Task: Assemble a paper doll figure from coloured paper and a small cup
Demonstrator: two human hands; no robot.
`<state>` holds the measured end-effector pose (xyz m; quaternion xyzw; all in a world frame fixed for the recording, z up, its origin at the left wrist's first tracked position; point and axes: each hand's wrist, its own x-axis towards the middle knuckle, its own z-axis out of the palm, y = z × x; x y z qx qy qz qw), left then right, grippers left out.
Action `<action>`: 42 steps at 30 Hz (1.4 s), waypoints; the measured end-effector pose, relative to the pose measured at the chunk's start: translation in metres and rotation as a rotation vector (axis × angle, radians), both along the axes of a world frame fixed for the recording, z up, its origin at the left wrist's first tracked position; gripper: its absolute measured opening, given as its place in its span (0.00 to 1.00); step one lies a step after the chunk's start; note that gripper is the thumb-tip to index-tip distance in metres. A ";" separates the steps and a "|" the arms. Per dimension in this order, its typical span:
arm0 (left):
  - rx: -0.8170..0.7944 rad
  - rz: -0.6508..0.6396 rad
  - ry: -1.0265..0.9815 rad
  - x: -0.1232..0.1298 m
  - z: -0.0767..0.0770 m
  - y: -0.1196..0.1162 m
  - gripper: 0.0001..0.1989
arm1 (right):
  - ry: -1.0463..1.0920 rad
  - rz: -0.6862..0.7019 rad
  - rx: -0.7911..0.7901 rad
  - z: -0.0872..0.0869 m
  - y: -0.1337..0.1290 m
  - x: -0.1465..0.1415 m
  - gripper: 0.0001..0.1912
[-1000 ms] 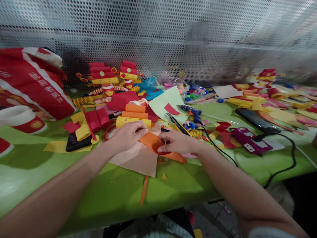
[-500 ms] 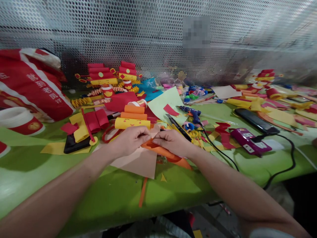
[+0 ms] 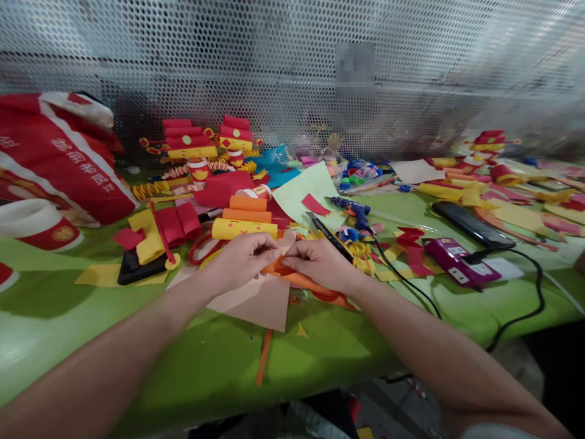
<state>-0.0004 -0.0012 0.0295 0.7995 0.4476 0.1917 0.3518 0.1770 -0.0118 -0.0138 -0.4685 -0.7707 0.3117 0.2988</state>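
An orange paper strip [image 3: 315, 286] slants down to the right from between my two hands. My right hand [image 3: 317, 262] pinches its upper left end. Thumb and fingers of my left hand [image 3: 242, 259] press together on the same end, close beside the right fingertips. Beneath the hands lies a light pink-brown sheet [image 3: 258, 305]. Just behind my left hand stands a yellow paper roll with a drawn face [image 3: 237, 228], topped by orange rolls [image 3: 247, 209]. Red-handled scissors [image 3: 203, 247] lie left of it, partly covered.
A black cutter [image 3: 329, 235] and a blue glue gun [image 3: 351, 210] lie behind my right hand. Its cord runs towards a purple power strip [image 3: 461, 262]. At the left are a paper cup [image 3: 39, 225] and a red bag [image 3: 68, 158]. Finished paper figures [image 3: 187, 143] stand along the mesh wall.
The orange strip's loose end has shifted slightly and looks narrower, tilted differently. Both hands stay nearly in place, still pinching.
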 end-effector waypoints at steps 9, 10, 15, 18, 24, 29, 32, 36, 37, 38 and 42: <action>0.176 0.012 0.077 0.000 -0.003 -0.001 0.19 | -0.086 0.013 0.019 0.007 -0.002 -0.002 0.11; 0.169 0.008 0.079 0.000 -0.003 -0.001 0.18 | -0.101 0.018 0.012 0.008 -0.003 -0.002 0.11; 0.137 -0.051 0.079 0.000 -0.004 -0.001 0.16 | -0.177 0.045 -0.071 0.012 -0.003 -0.001 0.08; 0.134 0.000 0.130 0.000 -0.002 -0.002 0.14 | -0.154 0.078 -0.126 0.014 -0.003 0.000 0.06; 0.139 0.028 0.171 0.001 0.004 -0.003 0.13 | -0.042 0.115 -0.174 0.010 -0.002 0.001 0.11; 0.108 0.041 0.184 0.002 0.006 -0.004 0.11 | -0.022 0.083 -0.144 0.006 -0.001 0.002 0.10; 0.119 0.031 0.171 0.001 0.005 -0.004 0.10 | -0.029 0.056 -0.145 0.006 -0.001 0.002 0.09; 0.118 0.020 0.158 0.002 0.006 -0.005 0.08 | 0.001 0.043 -0.137 0.007 -0.001 0.001 0.08; 0.111 0.020 0.154 0.002 0.006 -0.005 0.08 | 0.007 0.040 -0.129 0.007 -0.001 0.000 0.08; 0.105 0.024 0.146 0.002 0.007 -0.006 0.08 | 0.014 0.034 -0.122 0.007 -0.001 0.000 0.08; 0.093 0.031 0.116 0.002 0.007 -0.005 0.07 | 0.029 0.008 -0.096 0.007 -0.002 -0.001 0.08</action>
